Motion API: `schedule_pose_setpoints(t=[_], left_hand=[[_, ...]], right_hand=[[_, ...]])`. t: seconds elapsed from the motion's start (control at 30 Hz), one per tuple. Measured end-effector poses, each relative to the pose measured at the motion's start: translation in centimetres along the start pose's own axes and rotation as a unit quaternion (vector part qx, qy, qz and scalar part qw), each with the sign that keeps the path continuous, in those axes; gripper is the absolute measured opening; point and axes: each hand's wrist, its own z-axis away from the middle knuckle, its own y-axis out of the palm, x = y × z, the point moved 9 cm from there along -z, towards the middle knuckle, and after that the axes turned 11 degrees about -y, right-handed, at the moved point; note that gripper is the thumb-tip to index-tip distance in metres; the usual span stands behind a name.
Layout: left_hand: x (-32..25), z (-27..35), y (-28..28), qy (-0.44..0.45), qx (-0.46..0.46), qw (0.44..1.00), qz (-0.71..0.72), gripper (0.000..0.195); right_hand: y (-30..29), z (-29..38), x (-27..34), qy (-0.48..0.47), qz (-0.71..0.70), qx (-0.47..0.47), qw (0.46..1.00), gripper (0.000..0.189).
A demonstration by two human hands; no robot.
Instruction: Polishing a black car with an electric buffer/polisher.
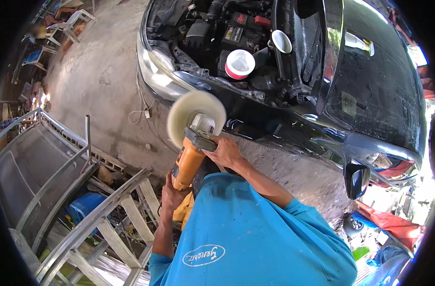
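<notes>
An orange angle polisher (pixel 189 162) is held in both hands. My left hand (pixel 173 195) is wrapped around the rear end of its body. My right hand (pixel 224 152) grips the dark guard or handle beside its metal head. The round pale pad (pixel 198 116) is blurred as if spinning, and overlaps the view of the black car's front fender (pixel 253 114); whether it touches the paint cannot be told. Beyond it, a white and red tub (pixel 240 64) stands in the open engine bay, near a white funnel-like or cup-shaped item (pixel 281 41).
A wing mirror (pixel 357 180) sticks out at the right. A white bottle with a yellow nozzle (pixel 357 41) lies on the windscreen. A cable with a socket (pixel 147 113) is on the concrete floor. An aluminium ladder (pixel 96 221) and a metal frame stand at the left, plastic chairs (pixel 72 25) farther off.
</notes>
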Motion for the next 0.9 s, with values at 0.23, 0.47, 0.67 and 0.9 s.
schedule_pose_setpoints(t=[0.23,0.47,0.67,0.9], left_hand=[[-0.3,0.4,2.6,0.029,0.069,0.997,-0.004,0.107],[-0.9,0.5,7.4,0.066,0.170,0.978,-0.100,0.109],[1.7,-0.2,5.5,0.029,0.166,0.986,-0.014,0.110],[3.5,-2.3,1.2,-0.051,0.116,0.989,0.077,0.112]], right_hand=[[-2.3,5.0,-0.8,0.023,-0.030,-0.001,0.999,0.050],[-5.1,11.4,-2.6,0.078,0.019,-0.060,0.995,0.044],[-2.7,6.8,0.0,0.036,-0.026,-0.012,0.999,0.047],[0.9,-0.4,2.3,-0.021,0.000,0.029,0.999,0.058]])
